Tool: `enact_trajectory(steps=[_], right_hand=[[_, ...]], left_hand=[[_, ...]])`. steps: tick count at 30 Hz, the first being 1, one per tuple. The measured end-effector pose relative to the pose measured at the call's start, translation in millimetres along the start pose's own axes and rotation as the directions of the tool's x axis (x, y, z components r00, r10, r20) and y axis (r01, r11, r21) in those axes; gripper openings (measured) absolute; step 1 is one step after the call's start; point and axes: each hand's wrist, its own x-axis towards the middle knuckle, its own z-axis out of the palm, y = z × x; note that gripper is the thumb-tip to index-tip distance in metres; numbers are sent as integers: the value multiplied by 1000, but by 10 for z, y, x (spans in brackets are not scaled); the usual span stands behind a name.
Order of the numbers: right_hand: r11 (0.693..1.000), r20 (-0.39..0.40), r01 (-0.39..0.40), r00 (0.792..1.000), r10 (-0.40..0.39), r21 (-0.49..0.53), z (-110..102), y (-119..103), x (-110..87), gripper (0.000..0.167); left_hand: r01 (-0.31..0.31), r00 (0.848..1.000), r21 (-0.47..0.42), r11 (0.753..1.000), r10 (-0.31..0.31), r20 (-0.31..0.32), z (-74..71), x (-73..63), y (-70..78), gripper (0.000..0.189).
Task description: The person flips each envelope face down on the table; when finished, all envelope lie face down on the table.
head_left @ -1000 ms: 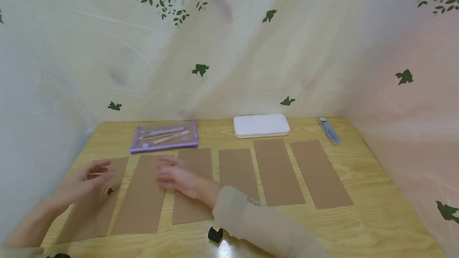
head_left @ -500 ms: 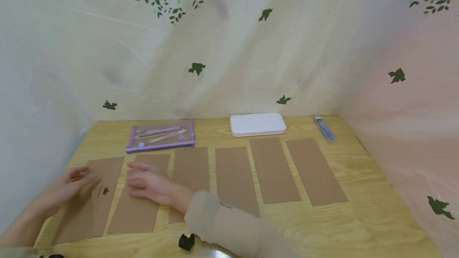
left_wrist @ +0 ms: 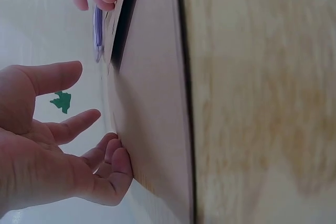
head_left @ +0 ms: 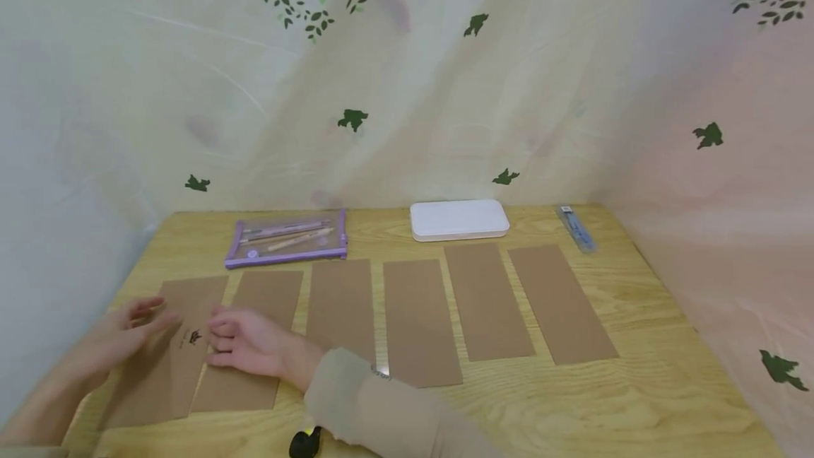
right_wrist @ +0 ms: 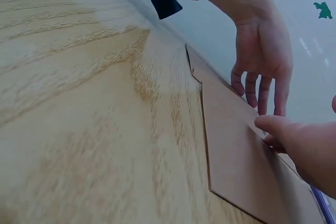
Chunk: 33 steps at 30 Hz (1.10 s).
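At the left of the head view, overlapping brown cardboard pieces (head_left: 181, 380) lie on the table, one printed with a small black crown. My left hand (head_left: 121, 334) is at their left side; in the left wrist view its lower fingertips (left_wrist: 122, 161) touch the cardboard edge, with thumb and forefinger free. My right hand (head_left: 251, 341) lies over the second cardboard piece (head_left: 270, 295), fingers loosely bent towards the crown-marked one. From the right wrist, its thumb (right_wrist: 273, 127) is close to a cardboard edge; whether it touches cannot be told.
Several more cardboard pieces (head_left: 416, 316) lie in a row to the right. Behind them are a purple-edged pencil pouch (head_left: 286, 240) with pencils inside, a white flat case (head_left: 459, 220) and a blue item in clear packaging (head_left: 576, 230). A leaf-printed curtain (head_left: 407, 90) surrounds the table.
My right hand has moved left, from over the third cardboard piece to the second one's left side. My left hand has shifted slightly left, to the outer edge of the overlapping pieces.
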Motion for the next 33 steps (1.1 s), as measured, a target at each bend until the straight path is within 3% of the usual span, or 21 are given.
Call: enact_trajectory(steps=[13,25,33], right_hand=[[999,-48,-20,999,22,41,-7,-46,-35,61],[995,-39,-62,997,66,79,-67,-43,-66,56],[998,-42,-49,998,51,50,-62,-84,-97,53]], left_hand=[[-11,999,21,1000,11,-33,28,12,4,76],[43,999,22,999,-42,-31,36,-3,-8,77],[72,996,45,996,-70,-48,9,29,17,79]])
